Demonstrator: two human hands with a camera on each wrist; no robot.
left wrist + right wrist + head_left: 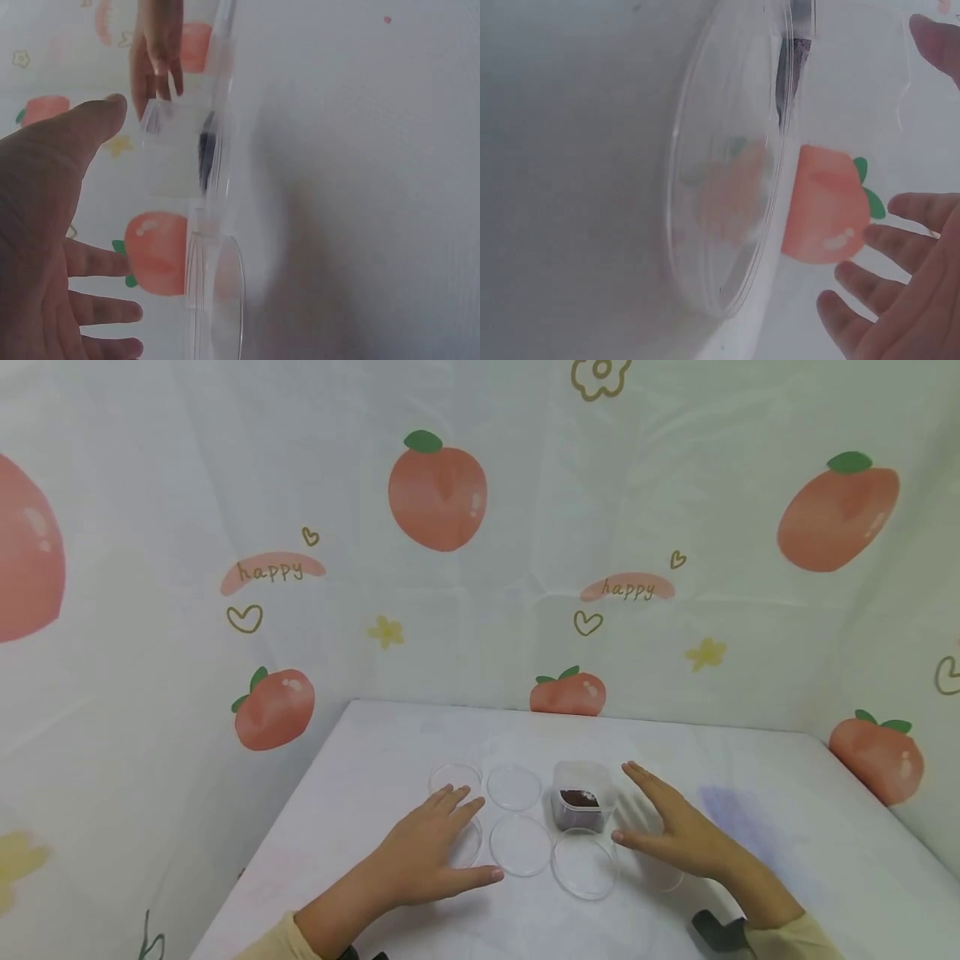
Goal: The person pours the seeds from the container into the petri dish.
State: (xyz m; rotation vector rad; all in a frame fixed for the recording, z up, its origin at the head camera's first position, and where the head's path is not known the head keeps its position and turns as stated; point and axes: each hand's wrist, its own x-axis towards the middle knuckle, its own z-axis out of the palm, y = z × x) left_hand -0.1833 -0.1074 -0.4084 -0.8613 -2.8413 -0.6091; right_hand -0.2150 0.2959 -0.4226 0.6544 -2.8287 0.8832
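Note:
My left hand (431,852) hovers over the left-hand clear round dishes, fingers spread and nothing held. It partly covers a front left dish (472,843) and a back left dish (450,768). To the right, my right hand (682,831) is held with thumb and fingers apart, beside a clear plastic tub (585,772) with dark brown material (580,798) in its front part. In the right wrist view, a clear dish (727,165) stands large in front of the fingers (870,292), with a gap between them.
More clear dishes lie on the white table: a back middle dish (513,787), a front middle dish (520,845), a front dish (585,863) before the tub and another dish (667,881) partly under my right hand. A fruit-patterned curtain (510,635) closes off the back and sides.

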